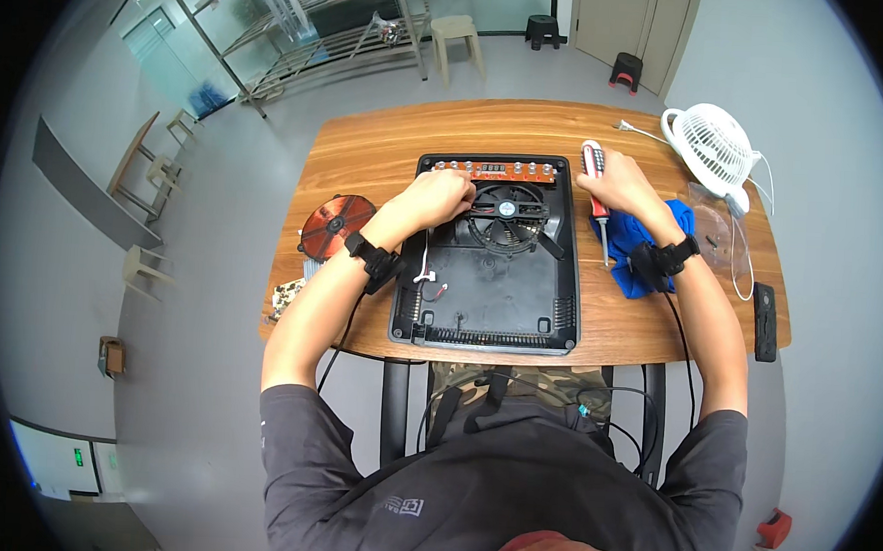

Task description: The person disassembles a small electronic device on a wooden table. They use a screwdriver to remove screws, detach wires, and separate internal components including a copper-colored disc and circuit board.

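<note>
The open black base of an induction cooker [509, 298] lies on the wooden table before me. A fan [508, 229] sits inside it, and an orange circuit board [505, 171] with silver buttons runs along its far edge. My left hand [439, 199] reaches over the base's left side, fingers curled in by the fan and the board's left end; what they pinch, if anything, is hidden. To the right of the base, my right hand [625, 185] is closed around a red and white screwdriver [594, 169], its shaft toward me. Loose white connectors [425, 276] lie in the base.
A copper coil disc [337, 226] lies left, with a partly hidden circuit board [287, 296] nearer me. On the right are a blue cloth [648, 275], a clear plastic tray [721, 234], a white fan [711, 147] with its cord, and a black oblong thing [765, 322].
</note>
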`<state>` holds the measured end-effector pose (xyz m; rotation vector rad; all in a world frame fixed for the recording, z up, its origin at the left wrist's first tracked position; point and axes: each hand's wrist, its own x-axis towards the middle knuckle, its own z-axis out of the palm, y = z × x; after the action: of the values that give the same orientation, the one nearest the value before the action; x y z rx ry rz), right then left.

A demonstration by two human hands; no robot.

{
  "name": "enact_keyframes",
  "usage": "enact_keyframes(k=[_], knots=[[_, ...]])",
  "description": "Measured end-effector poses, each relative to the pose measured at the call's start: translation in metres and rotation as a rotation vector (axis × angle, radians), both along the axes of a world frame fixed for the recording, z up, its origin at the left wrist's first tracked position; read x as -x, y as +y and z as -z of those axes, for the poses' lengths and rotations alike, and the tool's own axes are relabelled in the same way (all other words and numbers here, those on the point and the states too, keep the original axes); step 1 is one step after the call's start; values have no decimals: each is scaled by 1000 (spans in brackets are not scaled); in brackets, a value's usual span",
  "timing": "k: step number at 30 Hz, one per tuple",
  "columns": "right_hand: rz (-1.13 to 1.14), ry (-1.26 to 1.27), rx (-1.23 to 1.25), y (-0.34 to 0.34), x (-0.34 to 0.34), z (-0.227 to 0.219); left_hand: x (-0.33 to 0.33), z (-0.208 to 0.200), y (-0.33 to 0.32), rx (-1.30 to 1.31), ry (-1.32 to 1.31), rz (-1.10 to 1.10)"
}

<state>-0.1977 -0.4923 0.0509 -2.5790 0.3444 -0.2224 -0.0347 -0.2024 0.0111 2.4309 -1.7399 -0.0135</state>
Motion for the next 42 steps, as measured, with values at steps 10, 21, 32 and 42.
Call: enact_keyframes(k=[10,21,32,42], knots=[[-22,213,134,-23,2,73,-16,-18,15,124,155,-58],[-28,280,212,-23,-4,104,-31,-17,115,-34,202,-341],[-50,232,269,-21,3,106,-8,28,124,-162,72,-298],[-59,302,245,-24,2,109,-12,27,135,-67,134,-242]])
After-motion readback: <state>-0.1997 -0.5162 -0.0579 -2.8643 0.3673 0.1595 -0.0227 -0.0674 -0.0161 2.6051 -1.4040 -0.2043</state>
